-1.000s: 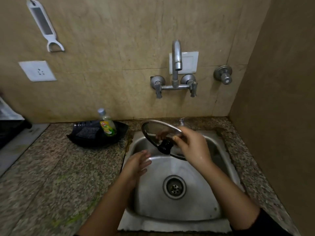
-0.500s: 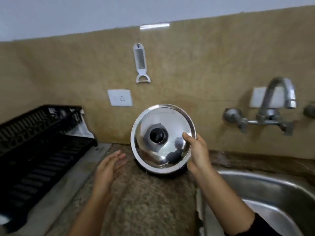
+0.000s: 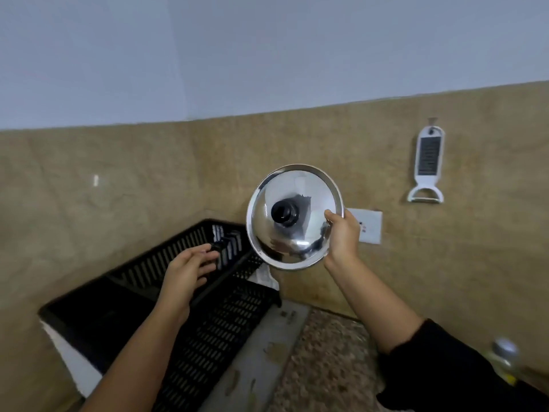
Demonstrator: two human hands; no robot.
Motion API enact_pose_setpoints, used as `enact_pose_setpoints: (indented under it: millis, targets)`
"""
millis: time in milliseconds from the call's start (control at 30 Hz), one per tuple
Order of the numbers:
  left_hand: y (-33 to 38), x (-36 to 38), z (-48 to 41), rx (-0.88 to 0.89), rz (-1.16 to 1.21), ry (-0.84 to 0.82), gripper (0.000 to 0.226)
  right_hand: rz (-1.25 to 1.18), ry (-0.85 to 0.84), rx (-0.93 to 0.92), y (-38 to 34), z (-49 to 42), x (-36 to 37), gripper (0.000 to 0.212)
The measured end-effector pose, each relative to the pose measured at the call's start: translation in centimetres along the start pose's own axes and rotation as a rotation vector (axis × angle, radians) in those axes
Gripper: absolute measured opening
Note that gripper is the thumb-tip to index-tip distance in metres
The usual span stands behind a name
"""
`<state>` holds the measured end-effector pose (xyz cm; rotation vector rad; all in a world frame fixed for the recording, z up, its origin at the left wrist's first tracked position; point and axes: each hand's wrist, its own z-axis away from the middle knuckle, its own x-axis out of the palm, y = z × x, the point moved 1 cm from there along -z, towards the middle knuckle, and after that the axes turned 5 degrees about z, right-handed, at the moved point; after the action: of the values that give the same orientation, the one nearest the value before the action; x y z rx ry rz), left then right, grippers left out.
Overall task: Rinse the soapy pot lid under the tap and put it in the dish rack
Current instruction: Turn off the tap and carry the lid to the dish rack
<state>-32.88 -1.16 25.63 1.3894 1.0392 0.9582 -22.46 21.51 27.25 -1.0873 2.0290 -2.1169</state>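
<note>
Firstly, gripped the round, polished stainless-steel pot lid (image 3: pixel 297 242) with the right hand (image 3: pixel 343 236): thumb laid on the domed face just inside the right rim, remaining fingers curled behind the rim and hidden from view. Held the lid in the air, near upright, with the domed face and the black centre knob (image 3: pixel 285 215) turned toward the camera, left of the thumb.

Extended the left hand (image 3: pixel 190 269) with fingers nearly straight and loosely spread, holding nothing. Positioned it over the black slatted plastic dish rack (image 3: pixel 208 322), fingertips in front of the rack's rear wall. Located the lid up and to the right of the left fingertips, apart from them, above the rack's far right corner. Could not tell by what margin the lid cleared the rack.

Noted a white rectangular socket plate (image 3: pixel 370 227) on the beige wall, directly behind the right knuckles. Noted a white-framed grater and peeler (image 3: pixel 427 162) hung on the same wall, up and to the right of the right fingers, well apart. Observed a speckled granite counter (image 3: pixel 326 367) below the right forearm, and a black sleeve (image 3: pixel 445 367) covering that arm from the elbow back. Registered a blurred bottle with a grey cap (image 3: pixel 505 361) at the lower right, well apart from both hands.
</note>
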Motion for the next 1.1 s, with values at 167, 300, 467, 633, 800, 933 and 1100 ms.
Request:
enact_pose_setpoints:
  millis: [167,300,467,633,800,933,1100]
  targets:
    - [-1.1,-2.9,-6.3,-0.072,-0.029,0.018,0.028,0.052,-0.071,-0.1,3.9,-4.3,9.5,0.015]
    - [-1.8,-4.6,-10.2,-0.094,-0.035,0.044,0.028,0.107,-0.156,-0.15,7.3,-7.4,15.2,0.016]
    - [-3.1,-5.3,-12.1,-0.151,-0.004,0.054,0.026,0.187,-0.217,-0.226,10.4,-10.5,18.6,0.017]
    - [-3.8,-5.3,-13.0,-0.202,0.033,0.046,0.023,0.203,-0.27,-0.2,12.9,-13.1,19.8,0.016]
    - [-4.4,-4.9,-13.2,-0.196,0.01,0.013,0.024,0.235,-0.264,-0.111,14.9,-15.2,19.9,0.019]
    - [-4.5,-4.9,-13.3,-0.162,-0.003,0.006,0.025,0.272,-0.26,-0.076,16.2,-15.5,19.8,0.015]
    - [-4.7,-4.6,-12.8,-0.143,-0.008,-0.024,0.024,0.279,-0.282,0.007,18.0,-15.7,19.2,0.017]
